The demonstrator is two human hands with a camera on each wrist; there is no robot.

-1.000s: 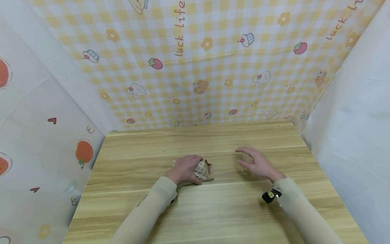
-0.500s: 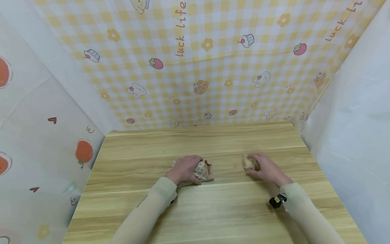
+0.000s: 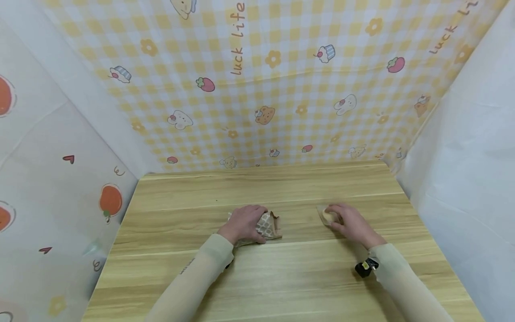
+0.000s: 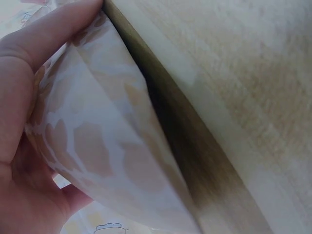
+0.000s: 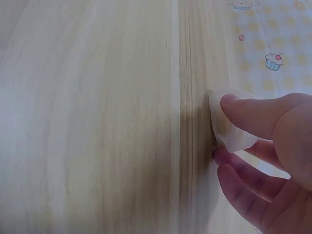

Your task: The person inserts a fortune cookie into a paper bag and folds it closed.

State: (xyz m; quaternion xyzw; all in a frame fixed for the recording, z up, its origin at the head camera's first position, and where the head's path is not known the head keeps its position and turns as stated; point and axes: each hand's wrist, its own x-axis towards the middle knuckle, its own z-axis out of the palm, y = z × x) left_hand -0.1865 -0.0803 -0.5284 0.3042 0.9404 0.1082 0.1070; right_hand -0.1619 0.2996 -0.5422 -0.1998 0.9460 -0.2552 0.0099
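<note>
- Brown paper printed with a white, rounded net-like pattern forms a small crumpled bag, lying on the pale, wood-grained tabletop left of centre.
- The person's left hand is clamped over this bag, thumb on one side and fingers on the other; the left wrist view shows the printed paper caught between them.
- A ragged, darker brown edge marks the bag's end that faces the right hand. What lies inside is hidden.
- That right hand has its thumb and fingers closed on a small translucent packet with something pale yellow and rounded in it. Whether the packet's underside touches the tabletop cannot be told.
- The packet sits well apart from the bag, on the person's right, with bare wood between the two.
- Judging by how things lie, the bag is steadied and the packet is secured; both grips look settled.
- Not yet done: the packet has not been released, and the bag is likewise held.
- With the bag's contents out of sight, it is unclear whether more packets have yet to be handled, so progress can be judged only in part.
</note>
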